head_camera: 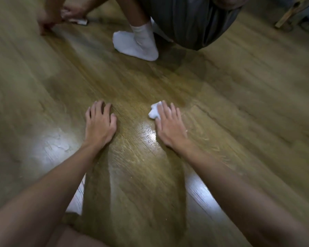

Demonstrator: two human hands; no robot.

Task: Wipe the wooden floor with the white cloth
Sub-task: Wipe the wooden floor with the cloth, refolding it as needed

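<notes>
The white cloth (155, 111) is a small crumpled wad just right of the frame's centre, lying on the wooden floor (239, 86). It is bunched rather than flat, so it has no clear direction; its visible part runs roughly from upper right to lower left, sticking out past the fingertips toward the upper left. It looks bright white, wrinkled and soft, and only a little of it shows, since the rest is under the hand.

The right hand (169, 125) lies palm down on top of the cloth with fingers straight and slightly spread, pressing it to the floor rather than curling round it. The left hand (100, 122) is left of centre, well apart from the cloth, propped on the floor on spread, slightly bent fingertips and holding nothing. Both bare forearms reach in from the bottom corners of the frame.

The floor boards run diagonally and show a shiny wet patch just below the right hand.

At the top centre stands another person's foot in a white sock (137, 45), beside grey fabric (194, 24). In the upper left another hand (50, 20) touches the floor, blurred.
</notes>
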